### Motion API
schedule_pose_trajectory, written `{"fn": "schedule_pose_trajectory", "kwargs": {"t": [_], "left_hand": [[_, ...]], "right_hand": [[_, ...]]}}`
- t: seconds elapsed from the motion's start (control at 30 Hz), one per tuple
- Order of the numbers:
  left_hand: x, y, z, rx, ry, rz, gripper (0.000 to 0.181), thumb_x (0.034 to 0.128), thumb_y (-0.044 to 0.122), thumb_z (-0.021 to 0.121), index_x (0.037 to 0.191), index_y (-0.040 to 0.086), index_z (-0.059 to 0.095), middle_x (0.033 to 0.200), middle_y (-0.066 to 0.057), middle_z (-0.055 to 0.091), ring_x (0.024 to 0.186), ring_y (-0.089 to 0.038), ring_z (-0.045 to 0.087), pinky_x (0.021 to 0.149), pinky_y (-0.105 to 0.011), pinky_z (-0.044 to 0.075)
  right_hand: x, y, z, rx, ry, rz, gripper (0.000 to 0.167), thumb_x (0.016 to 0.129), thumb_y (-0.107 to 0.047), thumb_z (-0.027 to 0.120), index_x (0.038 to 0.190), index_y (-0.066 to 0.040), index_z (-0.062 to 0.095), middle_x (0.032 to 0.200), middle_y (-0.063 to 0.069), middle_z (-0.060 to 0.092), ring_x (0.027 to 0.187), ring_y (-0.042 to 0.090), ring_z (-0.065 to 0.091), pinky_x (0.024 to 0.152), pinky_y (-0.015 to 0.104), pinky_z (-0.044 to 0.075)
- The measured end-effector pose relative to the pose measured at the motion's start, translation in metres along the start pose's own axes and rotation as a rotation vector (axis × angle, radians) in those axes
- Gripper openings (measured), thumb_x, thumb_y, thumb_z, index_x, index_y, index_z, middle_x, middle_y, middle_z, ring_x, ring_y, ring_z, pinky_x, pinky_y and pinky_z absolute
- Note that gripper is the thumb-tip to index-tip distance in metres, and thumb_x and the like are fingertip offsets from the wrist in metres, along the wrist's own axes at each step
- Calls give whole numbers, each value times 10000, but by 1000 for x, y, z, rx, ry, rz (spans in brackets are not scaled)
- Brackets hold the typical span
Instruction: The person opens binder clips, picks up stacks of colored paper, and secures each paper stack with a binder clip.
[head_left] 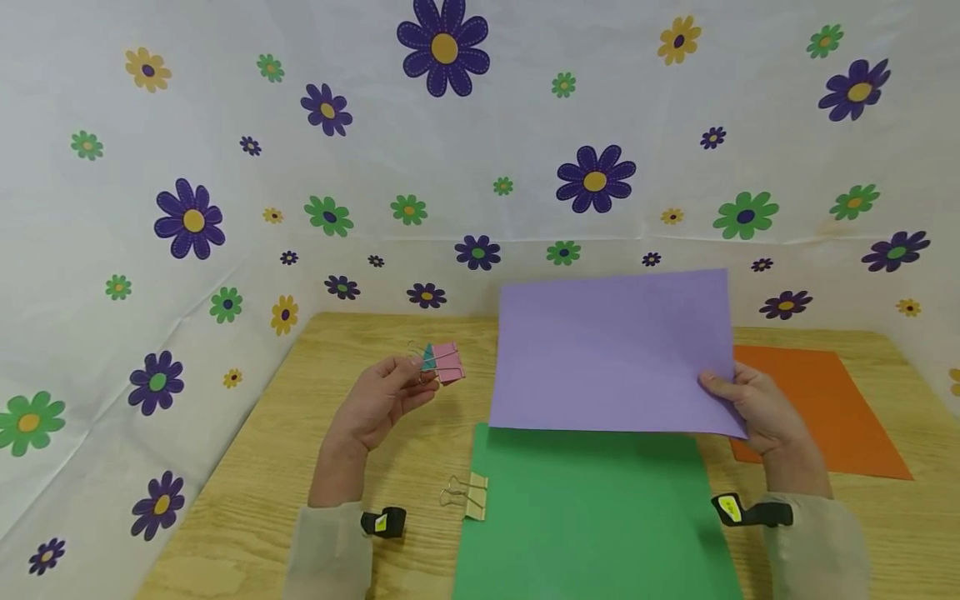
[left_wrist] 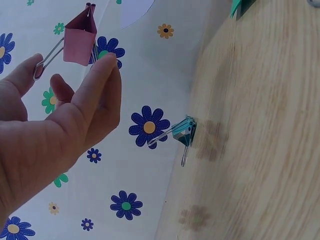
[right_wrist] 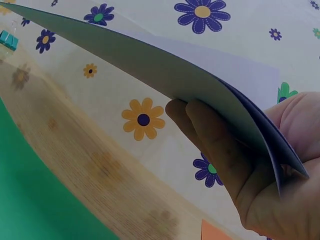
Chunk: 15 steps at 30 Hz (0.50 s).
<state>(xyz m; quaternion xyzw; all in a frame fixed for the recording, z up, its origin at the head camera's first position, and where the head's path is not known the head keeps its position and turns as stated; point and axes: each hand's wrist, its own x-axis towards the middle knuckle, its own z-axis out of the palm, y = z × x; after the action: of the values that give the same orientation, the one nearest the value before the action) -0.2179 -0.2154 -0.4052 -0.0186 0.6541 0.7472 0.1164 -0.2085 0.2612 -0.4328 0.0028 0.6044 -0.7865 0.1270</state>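
Purple paper (head_left: 611, 354), pinched by the right hand (head_left: 759, 410), partly hid green paper (head_left: 592, 517); the left hand (head_left: 378, 400) pinched a pink clip (head_left: 448, 363).

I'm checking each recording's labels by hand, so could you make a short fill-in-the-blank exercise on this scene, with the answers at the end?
1. The left hand holds a binder clip whose body is colored ____.
2. The right hand has its ____ on the face of the purple paper shown in the head view.
3. The yellow clip is at the ____ edge of the green sheet.
4. The sheet at the right of the table is colored ____.

Missing words: pink; thumb; left; orange.
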Motion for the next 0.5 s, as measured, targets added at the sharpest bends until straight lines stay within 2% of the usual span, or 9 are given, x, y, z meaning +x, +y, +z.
{"fn": "schedule_pose_trajectory", "kwargs": {"t": [0.2, 0.5], "left_hand": [[1, -1, -1, -4, 19, 2, 233, 1059, 190, 489, 1095, -40, 493, 1045, -104, 603, 942, -159, 674, 887, -268, 553], [0, 0, 0, -3, 8, 10, 279, 1055, 218, 502, 1126, -52, 485, 1040, -98, 607, 941, -152, 673, 888, -266, 552]], "right_hand": [[1, 1, 0, -2, -1, 5, 228, 1017, -117, 561, 1024, -302, 696, 918, -26, 748, 779, 163, 741, 673, 304, 598], [0, 0, 1, 4, -6, 2, 209, 1017, -119, 561, 1043, -294, 671, 929, -15, 746, 791, 177, 742, 676, 322, 599]]}}
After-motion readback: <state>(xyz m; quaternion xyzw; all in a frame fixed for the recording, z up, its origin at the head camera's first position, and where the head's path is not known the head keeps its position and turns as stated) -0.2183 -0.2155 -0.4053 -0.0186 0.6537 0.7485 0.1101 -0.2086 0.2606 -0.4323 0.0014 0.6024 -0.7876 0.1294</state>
